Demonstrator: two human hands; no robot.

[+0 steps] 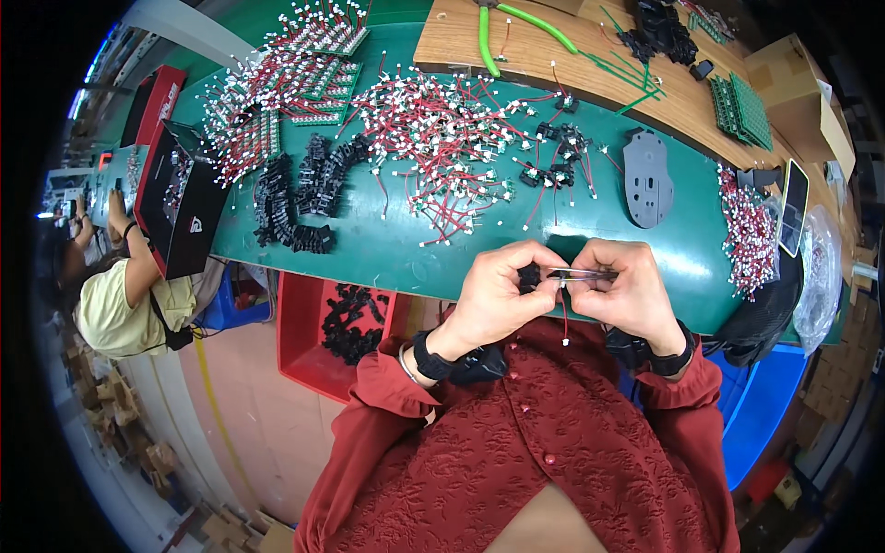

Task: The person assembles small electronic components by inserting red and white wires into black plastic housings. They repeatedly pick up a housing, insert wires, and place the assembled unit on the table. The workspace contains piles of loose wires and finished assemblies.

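Close to the table's near edge, my left hand [490, 300] pinches a small black plastic part [529, 276]. My right hand [632, 291] is closed on thin metal tweezers [584, 274], whose tips reach the black part by my left fingertips. From between the hands hangs a short dark red wire [565, 321] with a white connector at its end. My fingers partly hide where the wire joins. Beyond my hands lies a heap of small circuit boards with red wires [433, 138]. Rows of black plastic parts [300, 198] stand left of it.
A grey mouse-shaped plastic shell [648, 180] lies beyond my right hand. More wired boards [749, 235] sit at the right, near a phone [794, 207]. Green-handled pliers [486, 41] rest on the wooden board. A red bin [304, 323] of black parts stands below the edge. Someone works at far left.
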